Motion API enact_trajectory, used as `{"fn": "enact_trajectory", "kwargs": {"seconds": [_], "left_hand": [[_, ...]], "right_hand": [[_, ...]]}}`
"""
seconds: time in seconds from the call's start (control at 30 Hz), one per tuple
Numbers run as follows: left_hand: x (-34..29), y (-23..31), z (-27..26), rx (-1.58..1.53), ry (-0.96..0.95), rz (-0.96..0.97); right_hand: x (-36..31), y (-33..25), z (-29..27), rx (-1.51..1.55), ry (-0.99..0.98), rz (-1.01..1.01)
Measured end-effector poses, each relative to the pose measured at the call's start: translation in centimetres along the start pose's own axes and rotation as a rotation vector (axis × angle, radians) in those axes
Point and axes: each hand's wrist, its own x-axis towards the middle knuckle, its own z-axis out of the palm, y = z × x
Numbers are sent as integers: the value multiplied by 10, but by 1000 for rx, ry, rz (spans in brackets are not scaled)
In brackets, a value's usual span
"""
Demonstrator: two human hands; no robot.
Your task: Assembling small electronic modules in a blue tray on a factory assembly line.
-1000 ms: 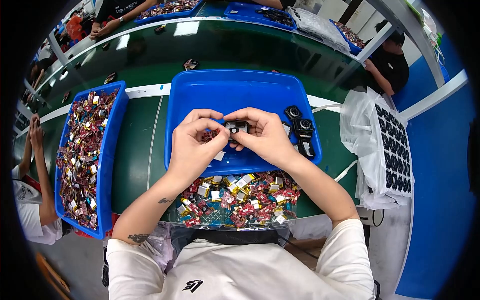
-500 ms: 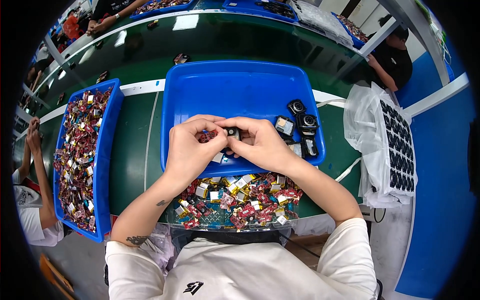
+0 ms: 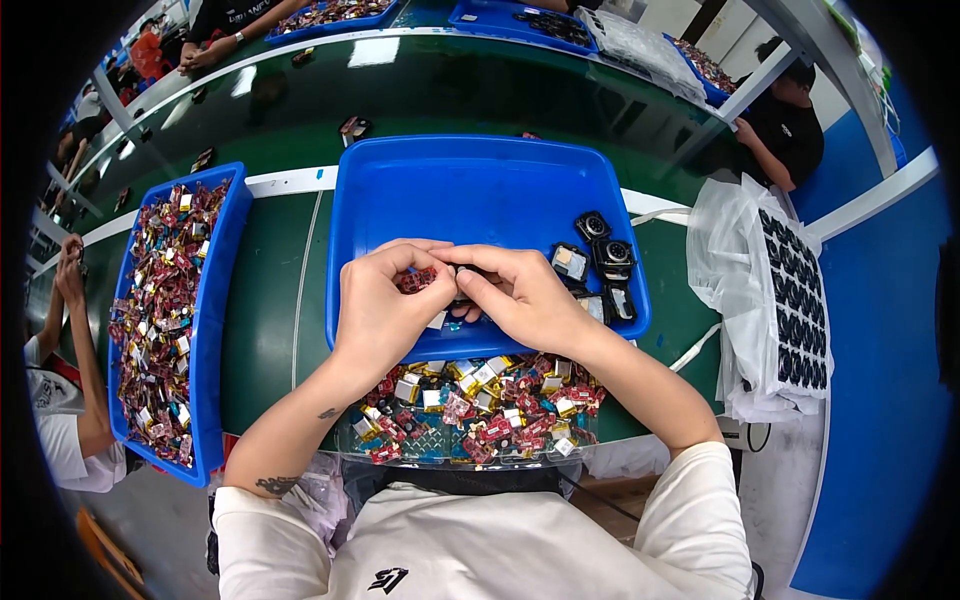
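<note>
Both my hands meet over a blue tray. Between the fingers and thumb of my left hand is a small red circuit board. My right hand is closed around a small black housing, mostly hidden by the fingers. The fingertips of both hands touch, and I cannot tell whether the board and the housing are joined. To the right in the tray lie several black watch-like cases, some with round faces up, others showing a pale inside. A small white piece lies below my hands.
In front of my body, a clear plastic tray holds piled red boards with silver batteries. A long blue bin at left holds more. White plastic wrap and a sheet of black parts lie right. Beyond runs a green conveyor; co-workers sit around.
The fingers of my right hand have closed further over the black housing, which now shows less. The view has shifted slightly, and the tray appears a little lower.
</note>
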Motion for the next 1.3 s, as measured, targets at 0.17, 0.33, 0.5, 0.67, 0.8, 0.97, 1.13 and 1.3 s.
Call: {"fn": "enact_trajectory", "kwargs": {"seconds": [0.17,0.33,0.5,0.67,0.8,0.97,1.13,1.3], "left_hand": [[-2,6,3,-7,20,17],[-3,7,5,-149,7,30],[0,1,2,-195,-7,-5],[0,1,-1,-241,-83,-35],[-1,3,-2,-427,-214,-181],[1,2,-2,-521,-218,-268],[3,4,-2,-495,-192,-327],[3,5,2,-469,-107,-286]], "right_hand": [[1,6,-5,-46,60,-96],[0,8,-5,-17,167,-133],[-3,4,-9,-27,259,-33],[-1,6,-7,57,301,-106],[-2,5,-6,99,315,-130],[-2,2,-3,113,336,-110],[-3,1,-4,126,299,-74],[-4,2,-5,141,271,-114]]}}
